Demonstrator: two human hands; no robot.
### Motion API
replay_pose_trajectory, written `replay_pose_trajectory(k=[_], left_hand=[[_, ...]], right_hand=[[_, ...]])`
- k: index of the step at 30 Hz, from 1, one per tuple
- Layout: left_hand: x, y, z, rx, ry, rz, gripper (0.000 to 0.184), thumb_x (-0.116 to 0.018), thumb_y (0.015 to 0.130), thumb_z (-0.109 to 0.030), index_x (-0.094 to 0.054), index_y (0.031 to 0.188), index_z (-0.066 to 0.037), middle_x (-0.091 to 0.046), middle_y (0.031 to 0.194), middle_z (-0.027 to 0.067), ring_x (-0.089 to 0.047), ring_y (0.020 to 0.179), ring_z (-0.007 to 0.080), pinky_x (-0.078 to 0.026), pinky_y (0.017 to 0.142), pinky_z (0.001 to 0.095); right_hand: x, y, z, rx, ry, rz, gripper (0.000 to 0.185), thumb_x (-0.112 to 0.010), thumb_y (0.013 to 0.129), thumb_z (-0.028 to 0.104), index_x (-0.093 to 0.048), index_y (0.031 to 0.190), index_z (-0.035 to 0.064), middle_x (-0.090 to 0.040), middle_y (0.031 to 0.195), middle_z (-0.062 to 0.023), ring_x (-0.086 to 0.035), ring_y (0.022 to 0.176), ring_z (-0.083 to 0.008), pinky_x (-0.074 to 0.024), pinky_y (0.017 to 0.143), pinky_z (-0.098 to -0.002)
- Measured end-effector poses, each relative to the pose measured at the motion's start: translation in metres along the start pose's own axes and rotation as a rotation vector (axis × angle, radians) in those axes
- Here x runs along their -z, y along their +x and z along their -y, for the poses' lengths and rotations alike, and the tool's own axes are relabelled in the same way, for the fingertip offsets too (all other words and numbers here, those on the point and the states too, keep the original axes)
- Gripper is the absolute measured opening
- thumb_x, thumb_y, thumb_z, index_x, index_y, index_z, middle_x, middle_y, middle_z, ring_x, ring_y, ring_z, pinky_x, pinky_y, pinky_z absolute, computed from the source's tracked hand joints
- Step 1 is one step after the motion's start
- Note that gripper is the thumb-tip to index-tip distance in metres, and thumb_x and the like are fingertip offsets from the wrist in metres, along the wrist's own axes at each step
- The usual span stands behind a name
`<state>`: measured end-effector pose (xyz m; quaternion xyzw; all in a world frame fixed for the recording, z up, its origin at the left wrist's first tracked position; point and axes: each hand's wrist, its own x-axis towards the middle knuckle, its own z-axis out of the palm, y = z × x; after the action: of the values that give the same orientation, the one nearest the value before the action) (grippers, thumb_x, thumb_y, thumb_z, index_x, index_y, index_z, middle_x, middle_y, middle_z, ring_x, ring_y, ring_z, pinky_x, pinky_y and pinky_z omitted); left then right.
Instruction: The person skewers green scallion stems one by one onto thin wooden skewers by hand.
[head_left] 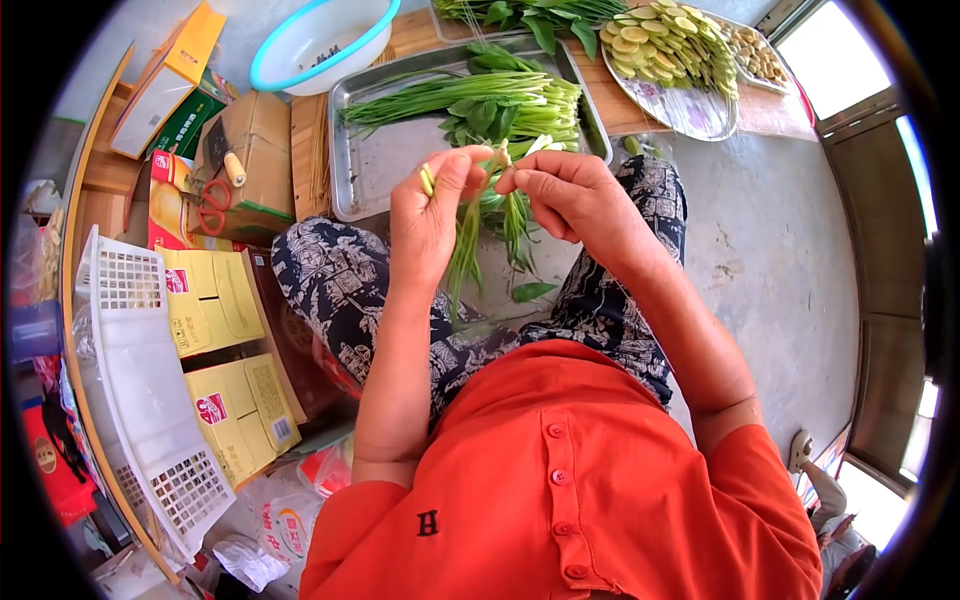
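My left hand (pixel 432 195) is closed around a small bunch of chives (pixel 466 250), whose leaves hang down between my knees. Short pale green stem ends poke out by its thumb. My right hand (pixel 578 195) pinches with thumb and forefinger at the pale ends of the same bunch, fingertips almost meeting the left ones. Whether a thin stick is also between the fingers, I cannot make out. Just beyond the hands lies a metal tray (pixel 352 195) with long chives (pixel 430 103) and bundled leafy greens (pixel 490 118). A loose leaf (pixel 532 291) lies below the hands.
Sliced vegetable skewers (pixel 668 45) lie on a patterned plate (pixel 690 108) at the back right. A blue-rimmed basin (pixel 325 50) stands at the back left. Thin sticks (pixel 318 160) lie beside the tray. Red scissors (pixel 213 208) rest against a cardboard box (pixel 255 150). Another person (pixel 838 510) is at lower right.
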<state>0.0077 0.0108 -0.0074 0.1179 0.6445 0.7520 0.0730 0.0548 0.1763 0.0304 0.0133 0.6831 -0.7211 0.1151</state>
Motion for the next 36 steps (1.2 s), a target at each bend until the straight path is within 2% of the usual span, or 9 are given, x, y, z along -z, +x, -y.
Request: replay_pose_trajectory(k=[2,8,11,15,21,22,25,28,36], left_hand=[[0.01,0.006,0.007,-0.166,0.182,-0.062,0.033,-0.051,0.098,-0.028,-0.065,0.101,0.001,-0.057,0.074,-0.0008,-0.047,0.056,0.0055,-0.035,0.05,0.0184],[0.029,0.008,-0.001,0.045,0.106,0.072,0.048,-0.053,0.096,-0.04,-0.046,0.125,-0.002,-0.054,0.079,-0.0011,-0.036,0.052,0.0022,-0.028,0.045,0.016],[0.022,0.009,-0.006,0.042,-0.075,0.194,0.045,-0.052,0.096,-0.042,-0.045,0.118,-0.003,-0.054,0.092,0.0029,-0.04,0.058,0.0033,-0.026,0.046,0.0152],[0.018,0.008,-0.011,0.055,-0.171,0.239,0.034,-0.05,0.098,-0.036,-0.049,0.108,-0.003,-0.055,0.088,0.0026,-0.04,0.056,0.0037,-0.027,0.046,0.0156],[0.013,0.007,-0.009,0.182,0.273,0.486,0.024,-0.05,0.099,-0.025,-0.056,0.089,-0.005,-0.053,0.074,-0.001,-0.04,0.054,0.003,-0.029,0.047,0.0164],[0.01,0.006,-0.013,0.182,0.271,0.49,0.024,-0.05,0.099,-0.025,-0.056,0.089,-0.005,-0.053,0.074,-0.001,-0.04,0.054,0.003,-0.029,0.047,0.0164],[0.003,0.004,-0.022,0.237,0.329,0.501,0.022,-0.055,0.096,-0.022,-0.057,0.086,-0.003,-0.055,0.073,-0.0016,-0.049,0.064,0.0074,-0.041,0.059,0.0243],[0.001,0.003,-0.02,0.269,0.323,0.499,0.019,-0.058,0.094,-0.02,-0.057,0.088,-0.002,-0.054,0.073,-0.0015,-0.051,0.068,0.0078,-0.043,0.061,0.0251],[-0.005,-0.002,-0.007,0.162,-0.097,0.233,0.02,-0.062,0.092,-0.017,-0.064,0.101,0.001,-0.057,0.076,-0.0017,-0.041,0.052,0.0019,-0.027,0.044,0.015]], right_hand=[[0.003,-0.001,-0.002,0.001,0.014,-0.033,0.023,-0.049,0.097,0.019,-0.066,0.097,0.0028,-0.04,0.052,0.0072,-0.031,0.044,-0.001,-0.0234,0.042,-0.0181],[0.023,-0.004,-0.01,0.013,-0.009,-0.12,0.025,-0.048,0.098,0.02,-0.066,0.099,0.0024,-0.038,0.05,0.0074,-0.028,0.042,-0.0011,-0.0216,0.041,-0.0185],[0.021,-0.005,-0.008,0.001,-0.019,-0.103,0.024,-0.048,0.098,0.02,-0.065,0.099,0.0026,-0.038,0.05,0.0078,-0.029,0.042,-0.0009,-0.0216,0.041,-0.0185],[0.011,-0.009,0.001,-0.014,0.008,-0.087,0.025,-0.048,0.098,0.02,-0.065,0.1,0.0024,-0.038,0.051,0.008,-0.03,0.043,-0.0007,-0.0223,0.041,-0.0176],[0.001,0.003,0.006,0.165,-0.089,-0.195,0.017,-0.056,0.094,0.013,-0.065,0.097,0.0002,-0.048,0.058,0.0054,-0.038,0.046,-0.0025,-0.0304,0.045,-0.0185],[0.001,0.006,0.004,0.259,-0.207,-0.176,0.015,-0.057,0.092,0.012,-0.064,0.095,-0.0008,-0.055,0.061,0.0034,-0.044,0.049,-0.0026,-0.0359,0.048,-0.0196],[-0.005,0.006,0.008,0.222,-0.145,-0.099,0.019,-0.061,0.093,0.02,-0.065,0.097,0.0021,-0.053,0.063,0.007,-0.039,0.051,0.0005,-0.0305,0.044,-0.0168],[-0.003,0.006,0.009,0.203,-0.103,-0.075,0.014,-0.059,0.091,0.013,-0.063,0.089,-0.0008,-0.065,0.069,-0.0013,-0.052,0.056,-0.0016,-0.0395,0.049,-0.0199],[0.01,0.011,-0.003,0.202,-0.066,-0.196,0.017,-0.059,0.092,0.017,-0.064,0.086,0.0024,-0.059,0.066,0.0037,-0.043,0.051,-0.0011,-0.0331,0.044,-0.0194]])
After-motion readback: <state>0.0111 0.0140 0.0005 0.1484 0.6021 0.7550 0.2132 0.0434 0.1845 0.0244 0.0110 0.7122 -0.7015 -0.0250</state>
